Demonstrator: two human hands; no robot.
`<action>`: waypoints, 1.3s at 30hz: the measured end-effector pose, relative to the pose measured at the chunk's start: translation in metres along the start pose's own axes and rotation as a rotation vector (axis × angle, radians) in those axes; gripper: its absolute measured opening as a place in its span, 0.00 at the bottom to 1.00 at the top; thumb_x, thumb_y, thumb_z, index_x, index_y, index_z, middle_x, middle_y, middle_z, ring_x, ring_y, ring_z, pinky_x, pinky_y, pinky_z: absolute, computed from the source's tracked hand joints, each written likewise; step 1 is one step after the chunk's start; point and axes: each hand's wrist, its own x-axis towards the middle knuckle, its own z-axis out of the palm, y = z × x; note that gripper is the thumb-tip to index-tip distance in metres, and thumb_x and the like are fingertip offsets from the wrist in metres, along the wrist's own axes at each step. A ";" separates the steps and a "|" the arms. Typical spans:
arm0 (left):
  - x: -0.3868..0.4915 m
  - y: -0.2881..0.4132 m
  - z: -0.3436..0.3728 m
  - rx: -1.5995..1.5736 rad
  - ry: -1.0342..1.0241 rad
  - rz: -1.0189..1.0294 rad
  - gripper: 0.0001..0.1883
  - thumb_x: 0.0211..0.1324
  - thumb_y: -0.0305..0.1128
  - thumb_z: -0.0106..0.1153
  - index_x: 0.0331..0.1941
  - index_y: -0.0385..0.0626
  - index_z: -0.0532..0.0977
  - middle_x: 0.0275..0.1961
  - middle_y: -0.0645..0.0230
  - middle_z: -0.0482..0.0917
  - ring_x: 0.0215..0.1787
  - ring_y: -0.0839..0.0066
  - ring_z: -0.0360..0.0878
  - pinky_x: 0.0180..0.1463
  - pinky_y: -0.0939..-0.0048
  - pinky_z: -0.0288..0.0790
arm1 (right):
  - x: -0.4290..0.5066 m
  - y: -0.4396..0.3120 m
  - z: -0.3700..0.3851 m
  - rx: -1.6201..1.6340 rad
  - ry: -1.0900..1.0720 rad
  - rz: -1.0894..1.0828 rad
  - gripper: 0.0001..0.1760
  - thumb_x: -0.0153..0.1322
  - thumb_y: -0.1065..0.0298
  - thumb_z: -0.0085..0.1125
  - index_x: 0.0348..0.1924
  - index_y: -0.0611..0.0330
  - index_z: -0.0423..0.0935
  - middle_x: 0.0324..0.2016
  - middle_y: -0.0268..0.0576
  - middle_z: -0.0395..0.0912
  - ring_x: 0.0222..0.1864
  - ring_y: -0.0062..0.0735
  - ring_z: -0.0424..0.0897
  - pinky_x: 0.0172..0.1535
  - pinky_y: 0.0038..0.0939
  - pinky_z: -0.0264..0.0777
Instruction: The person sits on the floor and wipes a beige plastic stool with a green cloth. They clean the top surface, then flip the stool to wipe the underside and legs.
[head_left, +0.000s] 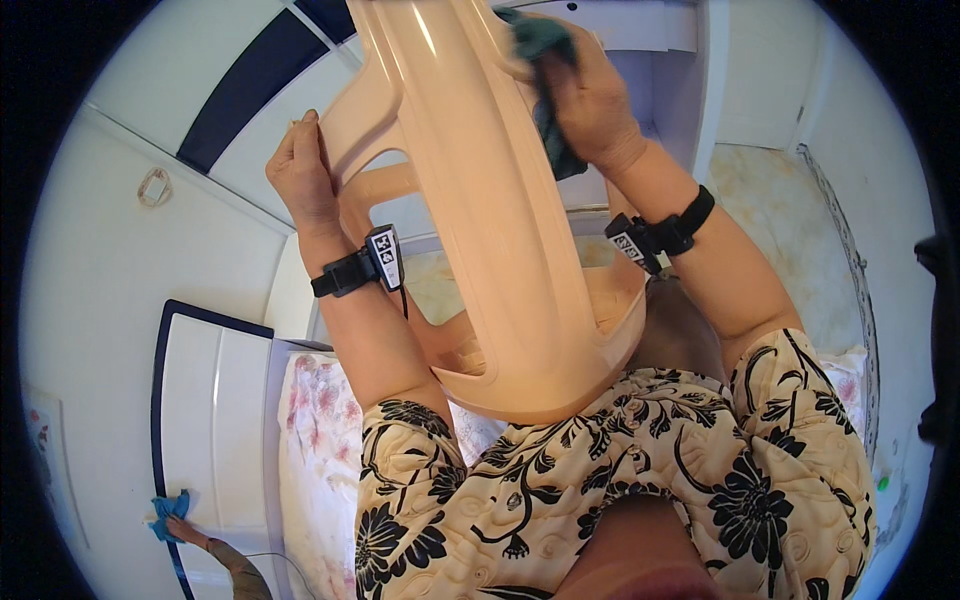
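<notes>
A peach-coloured moulded plastic chair (495, 225) is tipped up in front of my body, its rounded lower end against my lap. My left hand (304, 172) grips the chair's edge at the upper left, fingers curled around it. On the upper right, my right hand (592, 105) holds a dark green cloth (551, 41) against the chair's side. The cloth and fingertips are blurred, and part of the cloth hangs below the hand. The chair's top end runs out of view. Both wrists carry black straps with small devices.
A bed with a floral sheet (322, 420) lies behind me, beside a white headboard (217, 375) with dark trim. Another person's hand (180, 529) presses a blue cloth (172, 510) there. White cabinets (675, 82) stand ahead, with marbled floor (765, 202) at right.
</notes>
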 end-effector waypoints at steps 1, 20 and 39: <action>0.000 0.001 -0.001 0.010 0.009 -0.016 0.17 0.68 0.31 0.62 0.21 0.37 0.77 0.23 0.77 0.73 0.28 0.85 0.62 0.50 0.75 0.66 | -0.013 0.019 -0.003 -0.072 -0.006 0.209 0.19 0.85 0.59 0.47 0.60 0.61 0.76 0.48 0.56 0.82 0.48 0.54 0.81 0.56 0.39 0.74; 0.009 -0.018 -0.003 0.197 0.055 0.027 0.13 0.65 0.32 0.64 0.30 0.31 0.84 0.26 0.74 0.77 0.28 0.83 0.67 0.43 0.74 0.73 | -0.057 -0.012 -0.042 -0.078 -0.240 -0.029 0.28 0.73 0.81 0.58 0.67 0.60 0.75 0.68 0.52 0.74 0.67 0.48 0.76 0.69 0.36 0.69; 0.007 -0.023 -0.057 0.007 0.185 -0.060 0.15 0.67 0.31 0.61 0.39 0.25 0.83 0.37 0.59 0.85 0.35 0.72 0.83 0.37 0.70 0.77 | -0.214 -0.019 -0.082 0.072 -0.341 0.803 0.15 0.84 0.61 0.49 0.47 0.66 0.77 0.37 0.61 0.79 0.40 0.60 0.79 0.47 0.44 0.74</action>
